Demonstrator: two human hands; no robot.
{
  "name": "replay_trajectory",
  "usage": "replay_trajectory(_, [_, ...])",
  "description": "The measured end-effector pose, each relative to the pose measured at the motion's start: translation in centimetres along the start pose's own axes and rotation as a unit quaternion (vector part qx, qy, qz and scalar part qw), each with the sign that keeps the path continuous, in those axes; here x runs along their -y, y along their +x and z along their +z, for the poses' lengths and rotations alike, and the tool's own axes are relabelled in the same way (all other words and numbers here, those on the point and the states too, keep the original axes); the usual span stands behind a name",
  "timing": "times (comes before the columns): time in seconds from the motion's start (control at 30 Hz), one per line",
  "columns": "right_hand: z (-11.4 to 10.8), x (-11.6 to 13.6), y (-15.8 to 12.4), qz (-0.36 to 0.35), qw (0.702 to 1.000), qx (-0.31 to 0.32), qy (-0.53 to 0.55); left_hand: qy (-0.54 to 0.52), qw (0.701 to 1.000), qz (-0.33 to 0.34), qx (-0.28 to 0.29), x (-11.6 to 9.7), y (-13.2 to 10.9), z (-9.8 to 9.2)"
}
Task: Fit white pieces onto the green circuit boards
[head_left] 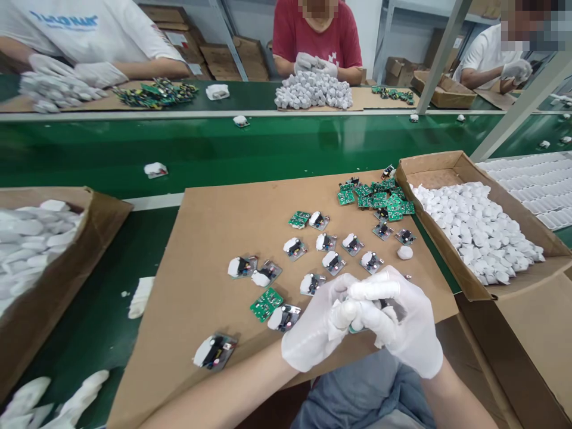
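Note:
My left hand and my right hand, both in white gloves, meet above the front right of a brown cardboard sheet. Their fingers close together around a small circuit board, of which only a green edge and a dark part show. Left of and beyond my hands lie several boards with white caps, among them one at the front left. A bare green board rests near the middle. Green boards are piled at the sheet's back right, and a loose white piece lies beyond my right hand.
An open carton of white pieces stands at the right, another carton at the left. White trays lie far right. Behind the sheet, a green conveyor carries a few capped boards. Three people in white gloves sit across it.

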State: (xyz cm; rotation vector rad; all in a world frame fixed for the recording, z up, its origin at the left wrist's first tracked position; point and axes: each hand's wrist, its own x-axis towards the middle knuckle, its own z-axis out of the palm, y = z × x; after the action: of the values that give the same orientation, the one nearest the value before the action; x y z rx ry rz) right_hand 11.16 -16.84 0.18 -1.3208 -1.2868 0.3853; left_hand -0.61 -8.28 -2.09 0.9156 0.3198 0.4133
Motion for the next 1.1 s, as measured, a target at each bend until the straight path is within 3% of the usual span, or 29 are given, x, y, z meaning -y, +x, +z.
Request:
replay_trajectory(0.23, [0.4,0.4,0.0,-0.014,0.998,-0.023,-0.049,0.0,1.0,-0.006,-0.011,-0.3,0.0,0.0])
replay_trajectory(0.37, [-0.5,0.3,0.1,-0.032,0.998,0.026,-0.039,-0.036,0.999,0.01,0.012,-0.4,0.2,0.3])
replay_trajectory(0.5, [-1.4,0.1,0.6,-0.094,0.988,0.099,-0.07,-0.047,0.999,0.022,0.009,-0.3,0.5,0.3])
replay_trajectory(0.67, [-0.7,-0.7,0.8,-0.148,0.973,0.089,-0.153,-0.067,0.998,-0.01,0.015,0.0,0.4,0.1])
replay_trajectory(0.73, [-0.6,-0.7,0.3,-0.116,0.981,0.072,-0.136,-0.095,0.995,-0.018,0.011,0.0,0.5,0.0])
replay_trajectory(0.83, [-1.1,-0.3,0.4,0.009,0.998,0.035,-0.057,-0.165,0.985,-0.043,0.005,-0.1,0.9,0.0])
replay_trajectory(0.9, [-1.8,0.1,2.2,0.08,0.996,0.003,-0.036,-0.168,0.984,-0.059,0.019,-0.1,1.0,0.0])
replay_trajectory(0.97, [-2.2,0.1,5.9,0.11,0.991,-0.003,-0.08,-0.141,0.988,-0.052,0.032,0.0,1.1,0.0])
replay_trajectory(1.1, [-1.1,-2.7,16.4,0.136,0.952,0.084,-0.262,-0.027,0.999,-0.026,0.013,0.1,1.0,-0.2])
